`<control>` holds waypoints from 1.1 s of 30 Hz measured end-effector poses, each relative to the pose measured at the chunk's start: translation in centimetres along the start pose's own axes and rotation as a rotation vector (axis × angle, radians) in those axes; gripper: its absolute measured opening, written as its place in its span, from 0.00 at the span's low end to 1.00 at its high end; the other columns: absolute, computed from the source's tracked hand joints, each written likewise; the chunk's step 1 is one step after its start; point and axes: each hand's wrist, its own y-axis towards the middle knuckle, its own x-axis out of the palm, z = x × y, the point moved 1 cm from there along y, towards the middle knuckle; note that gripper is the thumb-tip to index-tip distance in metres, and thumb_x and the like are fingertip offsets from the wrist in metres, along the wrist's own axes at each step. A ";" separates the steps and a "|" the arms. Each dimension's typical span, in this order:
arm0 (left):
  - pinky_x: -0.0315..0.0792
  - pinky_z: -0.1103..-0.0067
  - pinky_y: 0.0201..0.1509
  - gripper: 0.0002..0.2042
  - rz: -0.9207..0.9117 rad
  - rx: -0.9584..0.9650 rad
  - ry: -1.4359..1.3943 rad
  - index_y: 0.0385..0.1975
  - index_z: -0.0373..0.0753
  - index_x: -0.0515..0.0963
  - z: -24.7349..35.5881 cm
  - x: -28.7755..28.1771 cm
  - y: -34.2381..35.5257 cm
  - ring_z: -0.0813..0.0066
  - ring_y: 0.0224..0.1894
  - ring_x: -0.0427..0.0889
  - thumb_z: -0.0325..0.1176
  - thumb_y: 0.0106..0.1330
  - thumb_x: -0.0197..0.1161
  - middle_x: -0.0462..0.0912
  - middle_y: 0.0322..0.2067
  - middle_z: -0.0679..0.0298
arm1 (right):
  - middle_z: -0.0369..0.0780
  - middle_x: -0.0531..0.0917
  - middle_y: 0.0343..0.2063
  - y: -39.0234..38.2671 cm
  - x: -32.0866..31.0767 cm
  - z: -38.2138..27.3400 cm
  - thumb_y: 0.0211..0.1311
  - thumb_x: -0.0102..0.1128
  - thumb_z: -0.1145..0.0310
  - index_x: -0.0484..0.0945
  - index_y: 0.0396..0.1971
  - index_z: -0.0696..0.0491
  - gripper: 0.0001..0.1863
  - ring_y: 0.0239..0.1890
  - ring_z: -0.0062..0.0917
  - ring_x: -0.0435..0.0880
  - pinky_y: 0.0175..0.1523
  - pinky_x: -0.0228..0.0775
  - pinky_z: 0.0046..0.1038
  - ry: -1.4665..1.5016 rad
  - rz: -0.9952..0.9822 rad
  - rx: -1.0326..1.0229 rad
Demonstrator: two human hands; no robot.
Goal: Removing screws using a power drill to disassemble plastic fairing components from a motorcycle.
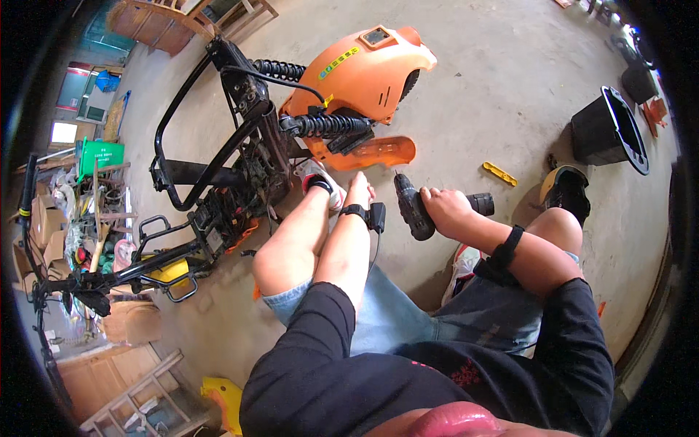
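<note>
My right hand (444, 211) is wrapped round the grip of a black cordless drill (413, 207). The drill's tip points up, away from me, just short of an orange mudguard (386, 151). My left hand (359, 191) is just left of the drill, below the mudguard's lower edge. Its fingers look drawn together, and what they hold, if anything, is hidden. Beyond both hands stands a stripped electric scooter with an orange rear body (357, 73), black coil shock absorbers (328, 126) and a bare black frame (211, 171).
On the floor to the right lie a yellow tool (499, 174), a black bin (606, 131) and a yellow-and-black shell part (564, 191). Clutter with a green crate (100, 156) fills the left side. A wooden ladder-like frame (145, 397) lies at lower left, by a yellow panel (224, 400).
</note>
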 end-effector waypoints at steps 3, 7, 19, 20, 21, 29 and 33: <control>0.60 0.72 0.12 0.24 0.116 0.060 0.517 0.32 0.39 0.71 -0.9 -2.3 1.2 0.69 0.09 0.65 0.58 0.65 0.47 0.66 0.10 0.60 | 0.45 0.81 0.35 -0.9 -0.3 -0.4 0.48 0.60 0.73 0.68 0.42 0.60 0.20 0.36 0.36 0.84 0.39 0.76 0.33 -0.023 -0.041 0.005; 0.59 0.74 0.14 0.27 0.005 -0.066 0.199 0.23 0.43 0.68 -0.4 -1.5 3.8 0.73 0.12 0.61 0.65 0.60 0.53 0.60 0.12 0.67 | 0.44 0.81 0.32 -2.3 -0.6 -0.7 0.46 0.61 0.72 0.69 0.40 0.61 0.19 0.33 0.34 0.84 0.37 0.77 0.31 -0.064 -0.046 -0.038; 0.55 0.82 0.15 0.16 -0.236 0.137 -0.119 0.24 0.50 0.65 1.7 2.3 7.1 0.81 0.14 0.60 0.53 0.65 0.54 0.58 0.16 0.74 | 0.42 0.79 0.33 -4.9 -1.8 -1.2 0.48 0.58 0.68 0.64 0.52 0.66 0.30 0.34 0.30 0.82 0.37 0.73 0.28 -0.152 -0.232 -0.003; 0.57 0.83 0.16 0.12 -0.322 0.210 -0.129 0.28 0.50 0.69 1.7 2.4 7.2 0.81 0.17 0.62 0.48 0.69 0.49 0.60 0.18 0.74 | 0.42 0.79 0.33 -4.9 -1.8 -1.2 0.48 0.58 0.68 0.64 0.53 0.66 0.31 0.34 0.30 0.82 0.37 0.73 0.27 -0.141 -0.215 -0.007; 0.57 0.83 0.16 0.12 -0.320 0.208 -0.129 0.28 0.50 0.69 1.9 2.5 7.4 0.81 0.17 0.62 0.48 0.69 0.49 0.60 0.18 0.74 | 0.42 0.79 0.33 -4.9 -1.7 -1.2 0.48 0.58 0.68 0.64 0.53 0.67 0.32 0.34 0.29 0.82 0.37 0.73 0.27 -0.131 -0.201 -0.009; 0.49 0.82 0.10 0.09 -0.055 -0.101 0.031 0.21 0.48 0.61 1.9 2.1 7.3 0.79 0.08 0.53 0.36 0.64 0.45 0.53 0.11 0.73 | 0.37 0.79 0.26 -6.2 -1.6 -1.6 0.51 0.56 0.66 0.72 0.36 0.60 0.15 0.27 0.25 0.82 0.29 0.73 0.26 -0.225 -0.050 -0.015; 0.52 0.82 0.10 0.13 -0.172 -0.163 0.066 0.19 0.47 0.60 -1.9 2.0 2.9 0.80 0.08 0.53 0.40 0.66 0.48 0.53 0.11 0.73 | 0.38 0.81 0.29 -7.2 -2.3 -2.6 0.49 0.59 0.66 0.75 0.37 0.60 0.17 0.31 0.26 0.83 0.31 0.74 0.28 -0.292 -0.104 -0.018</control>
